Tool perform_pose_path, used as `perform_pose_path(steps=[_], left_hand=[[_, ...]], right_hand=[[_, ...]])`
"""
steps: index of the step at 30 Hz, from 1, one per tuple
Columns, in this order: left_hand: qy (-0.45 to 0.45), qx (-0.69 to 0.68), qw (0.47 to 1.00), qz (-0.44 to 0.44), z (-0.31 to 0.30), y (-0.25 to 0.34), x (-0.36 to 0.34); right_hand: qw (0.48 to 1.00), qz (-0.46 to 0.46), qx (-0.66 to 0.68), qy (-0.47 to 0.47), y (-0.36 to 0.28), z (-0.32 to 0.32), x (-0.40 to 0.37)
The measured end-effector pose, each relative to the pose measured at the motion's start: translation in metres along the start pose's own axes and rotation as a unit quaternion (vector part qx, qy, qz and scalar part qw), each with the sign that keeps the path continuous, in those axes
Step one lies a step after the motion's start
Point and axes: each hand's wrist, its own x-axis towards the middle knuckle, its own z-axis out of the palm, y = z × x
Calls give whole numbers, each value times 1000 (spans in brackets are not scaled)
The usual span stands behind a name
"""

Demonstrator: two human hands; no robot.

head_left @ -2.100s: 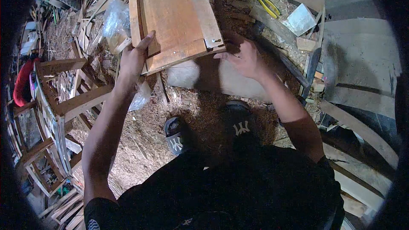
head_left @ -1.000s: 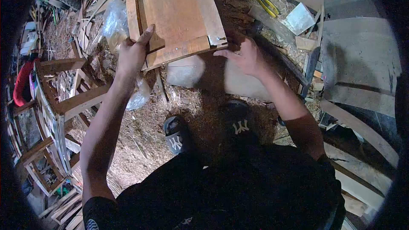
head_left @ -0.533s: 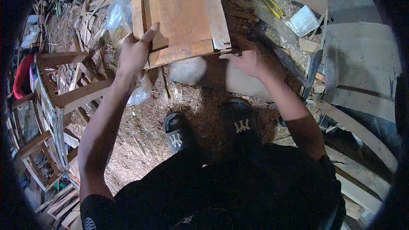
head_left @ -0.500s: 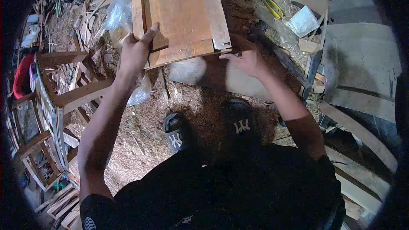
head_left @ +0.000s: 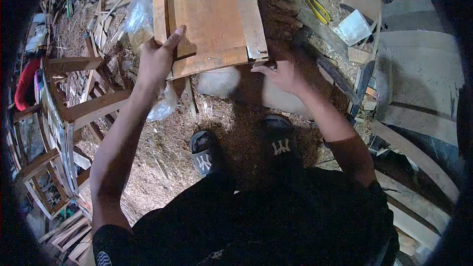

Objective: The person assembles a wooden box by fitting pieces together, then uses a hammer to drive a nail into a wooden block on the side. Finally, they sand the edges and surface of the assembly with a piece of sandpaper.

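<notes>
A framed wooden panel [head_left: 209,17] is held up at the top centre, its near edge toward me. My left hand [head_left: 158,59] grips its lower left corner, the thumb lying on top of the frame and the other fingers hidden beneath. Close to the lower right corner, where a small dark nail or screw [head_left: 264,52] shows, is my right hand [head_left: 285,74]. Its thumb points left just under the panel's edge; its other fingers are in shadow, and whether they hold anything cannot be made out.
Yellow-handled pliers [head_left: 319,11] and a pale block [head_left: 354,27] lie at the upper right. A wooden frame structure [head_left: 96,106] stands at left. Clear plastic [head_left: 140,12] lies beside the panel. At right leans a large panel [head_left: 419,69]. My sandalled feet [head_left: 203,152] stand on shavings.
My right hand has shifted slightly left and down at the panel's corner. My left hand keeps its hold, and the panel has barely moved.
</notes>
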Motion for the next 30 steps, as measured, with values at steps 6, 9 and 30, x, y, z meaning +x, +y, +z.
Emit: perform_pose_path(steps=[6,9,30], left_hand=[[-2,45,999,-27,-6,3,3],[19,46,996,-74,-8,-8,8],[20,14,998,-51,-5,5,-13]], right_hand=[[1000,22,14,-15,-7,0,-3],[999,24,33,-16,-5,3,-1],[996,-31,-50,71,7,20,-9]])
